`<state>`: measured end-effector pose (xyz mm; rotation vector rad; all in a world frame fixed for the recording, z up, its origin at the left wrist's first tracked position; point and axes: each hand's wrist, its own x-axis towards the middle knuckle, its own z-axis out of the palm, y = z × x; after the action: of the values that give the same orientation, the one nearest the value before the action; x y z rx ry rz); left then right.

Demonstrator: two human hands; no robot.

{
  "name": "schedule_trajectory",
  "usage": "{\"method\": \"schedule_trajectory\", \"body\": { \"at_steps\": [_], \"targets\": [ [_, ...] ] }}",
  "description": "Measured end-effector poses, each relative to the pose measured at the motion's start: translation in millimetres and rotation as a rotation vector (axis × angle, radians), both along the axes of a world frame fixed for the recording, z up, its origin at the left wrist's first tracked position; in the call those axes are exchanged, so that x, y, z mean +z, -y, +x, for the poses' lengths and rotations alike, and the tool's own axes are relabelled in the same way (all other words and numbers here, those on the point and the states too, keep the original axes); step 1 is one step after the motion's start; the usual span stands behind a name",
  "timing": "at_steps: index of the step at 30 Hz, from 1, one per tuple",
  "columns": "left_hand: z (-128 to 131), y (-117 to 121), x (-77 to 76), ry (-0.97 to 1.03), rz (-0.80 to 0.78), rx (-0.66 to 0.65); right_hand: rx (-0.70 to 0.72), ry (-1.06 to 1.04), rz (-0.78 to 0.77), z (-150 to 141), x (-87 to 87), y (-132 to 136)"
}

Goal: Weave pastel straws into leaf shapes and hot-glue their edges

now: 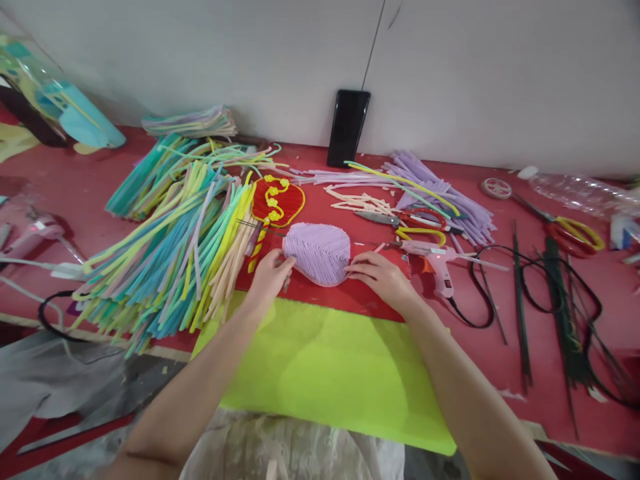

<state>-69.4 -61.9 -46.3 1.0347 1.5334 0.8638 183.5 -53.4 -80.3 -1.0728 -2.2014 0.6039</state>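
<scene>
Between my hands lies a lilac pipe-cleaner fan [320, 250], a rounded panel with slanting ribs and a pale pinkish edging along its lower side. My left hand [273, 270] pinches its left edge, close to thin dark wires. At the right edge, the bent fingers of my right hand [377, 273] are closed on the rim; whether a loose strip end is among them is too small to tell. Just beyond my left hand rests a red fan [277, 200] with yellow flowers, a yellow border and a striped handle.
Multicoloured pipe cleaners [170, 247] are heaped at left, lilac ones [440, 193] at back right. Scissors [420, 223] and a pink glue gun [435, 260] with a black cord lie right. A phone [349, 127] leans on the wall. A yellow-green sheet [330, 367] hangs over the front edge.
</scene>
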Motion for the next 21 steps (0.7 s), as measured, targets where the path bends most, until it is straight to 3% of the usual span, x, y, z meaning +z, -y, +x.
{"method": "schedule_trajectory", "body": {
  "at_steps": [4,6,10,13,21],
  "targets": [
    [3.6,-0.3,-9.5,-0.173,0.21,0.025,0.003,0.015,0.047,-0.6,1.7,2.2],
    [4.3,-6.0,-14.5,-0.124,0.241,0.026,-0.006,0.042,0.086,-0.7,1.8,2.9],
    [4.9,-23.1,-19.1,0.078,0.187,-0.031,-0.028,0.119,0.178,-1.0,1.4,2.5],
    [3.9,-37.6,-14.2,0.174,0.126,-0.108,-0.068,0.169,0.24,-3.7,3.4,3.9],
    [-4.4,-71.4,-2.3,0.17,-0.092,-0.25,-0.141,0.243,0.256,-19.4,10.8,15.6]
  ]
}}
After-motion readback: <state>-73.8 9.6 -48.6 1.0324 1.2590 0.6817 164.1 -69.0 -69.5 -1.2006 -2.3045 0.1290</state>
